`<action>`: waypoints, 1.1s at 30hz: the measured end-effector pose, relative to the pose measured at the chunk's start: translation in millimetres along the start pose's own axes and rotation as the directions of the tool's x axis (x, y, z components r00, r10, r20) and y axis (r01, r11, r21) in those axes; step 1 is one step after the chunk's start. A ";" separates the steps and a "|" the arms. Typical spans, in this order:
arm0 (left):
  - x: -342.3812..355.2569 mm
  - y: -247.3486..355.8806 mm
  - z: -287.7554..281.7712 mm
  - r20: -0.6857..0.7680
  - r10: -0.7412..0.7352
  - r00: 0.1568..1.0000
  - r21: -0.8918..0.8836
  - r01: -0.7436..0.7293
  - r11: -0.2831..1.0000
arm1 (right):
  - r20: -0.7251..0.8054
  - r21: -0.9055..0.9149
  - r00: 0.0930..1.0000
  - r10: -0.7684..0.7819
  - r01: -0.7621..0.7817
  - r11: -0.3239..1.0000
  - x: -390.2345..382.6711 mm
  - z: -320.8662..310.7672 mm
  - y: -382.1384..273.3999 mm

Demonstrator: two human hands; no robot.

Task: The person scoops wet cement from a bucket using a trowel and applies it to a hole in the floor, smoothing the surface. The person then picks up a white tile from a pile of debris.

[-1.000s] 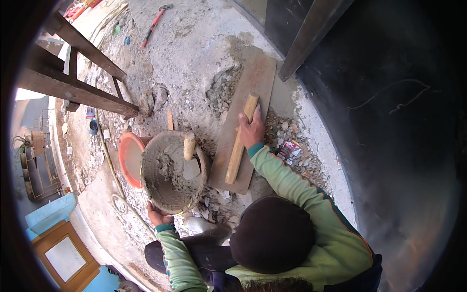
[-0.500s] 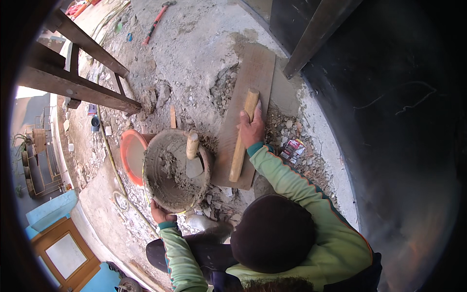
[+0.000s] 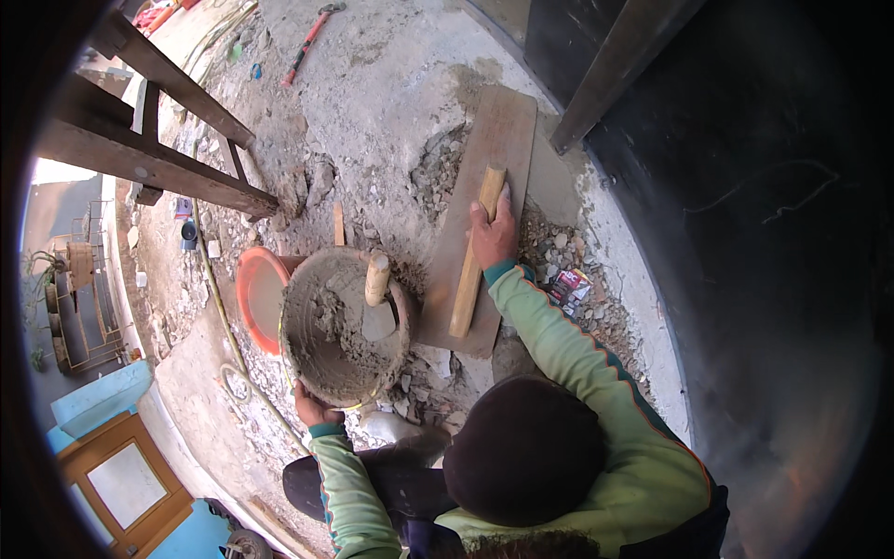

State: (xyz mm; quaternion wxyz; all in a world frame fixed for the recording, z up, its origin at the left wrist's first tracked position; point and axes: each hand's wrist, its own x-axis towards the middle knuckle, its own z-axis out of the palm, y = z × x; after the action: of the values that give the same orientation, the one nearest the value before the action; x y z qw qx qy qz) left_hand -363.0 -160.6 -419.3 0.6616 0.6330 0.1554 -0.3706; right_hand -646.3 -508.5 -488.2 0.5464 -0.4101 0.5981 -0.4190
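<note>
My right hand point(image 3: 496, 233) is closed around the wooden bar handle of a long plasterer's float point(image 3: 507, 121). The float's broad board lies over the rough ground beside the wall's edge, slanting away from me. At its far right is a smooth patch of wet mortar point(image 3: 556, 191). My left hand point(image 3: 315, 407) grips the near rim of a round bucket point(image 3: 291, 349), its fingers partly hidden beneath it. Grey mortar point(image 3: 328, 321) lies inside. A trowel point(image 3: 376, 279) rests in the mortar, its wooden handle upward and part of its blade showing.
An orange bucket point(image 3: 245, 303) of greyish liquid stands left of the mortar bucket. A hose point(image 3: 212, 293) runs along the left. Wooden trestle legs point(image 3: 186, 172) rise at the left; a dark post point(image 3: 619, 70) stands right. A red-handled hammer point(image 3: 305, 47) lies far off. Rubble surrounds a crumpled packet point(image 3: 570, 287).
The float has slid slightly away from me with my right hand on its handle. My left hand stays on the bucket's rim. The whole view has shifted a little.
</note>
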 end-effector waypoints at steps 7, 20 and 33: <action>9.1 -4.4 2.2 0.002 -0.021 1.000 -0.003 0.021 1.000 | 0.188 -0.360 0.936 -0.298 0.349 0.865 67.1 12.4 10.1; 2.0 0.5 9.4 -0.031 -0.016 0.999 -0.024 0.015 1.000 | 0.290 -0.487 0.939 -0.183 0.309 0.817 60.0 -116.2 -32.6; -0.3 5.8 6.5 -0.240 0.000 0.971 0.048 0.012 0.999 | 0.287 -0.616 0.957 -0.043 0.219 0.757 -11.1 -232.3 22.3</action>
State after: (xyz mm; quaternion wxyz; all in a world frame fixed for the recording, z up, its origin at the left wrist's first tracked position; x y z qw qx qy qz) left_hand -360.9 -167.1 -413.9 0.6213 0.6886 0.2271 -0.2971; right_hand -878.0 -478.7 -493.9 0.4144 -0.6634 0.5992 -0.1707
